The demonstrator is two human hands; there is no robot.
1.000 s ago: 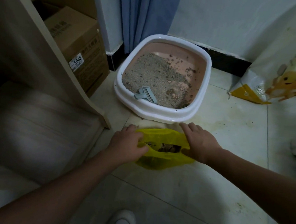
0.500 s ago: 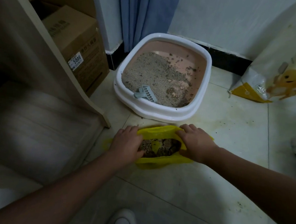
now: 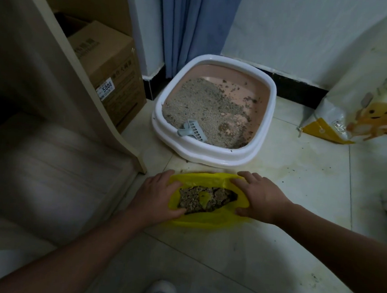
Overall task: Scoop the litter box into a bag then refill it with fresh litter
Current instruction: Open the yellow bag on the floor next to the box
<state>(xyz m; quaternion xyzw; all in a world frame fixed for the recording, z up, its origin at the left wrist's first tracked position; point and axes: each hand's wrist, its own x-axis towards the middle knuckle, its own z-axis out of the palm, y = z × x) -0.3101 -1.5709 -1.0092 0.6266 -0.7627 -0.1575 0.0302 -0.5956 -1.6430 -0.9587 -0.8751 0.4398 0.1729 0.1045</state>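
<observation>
Both hands spreading the bag mouth

Left hand (image 3: 156, 195) and right hand (image 3: 258, 200) grip the yellow bag's (image 3: 205, 220) rim; scoop (image 3: 192, 130) lies in the litter box (image 3: 210, 156) at twelve o'clock, slightly nearer the left.

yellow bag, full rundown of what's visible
The yellow bag is thin, glossy plastic, lying crumpled on the tiled floor just in front of the litter box. Its mouth faces up and is spread open, showing brown-grey clumped litter inside with a yellow fold poking through. The left hand grips its left edge, the right hand its right edge.
</observation>
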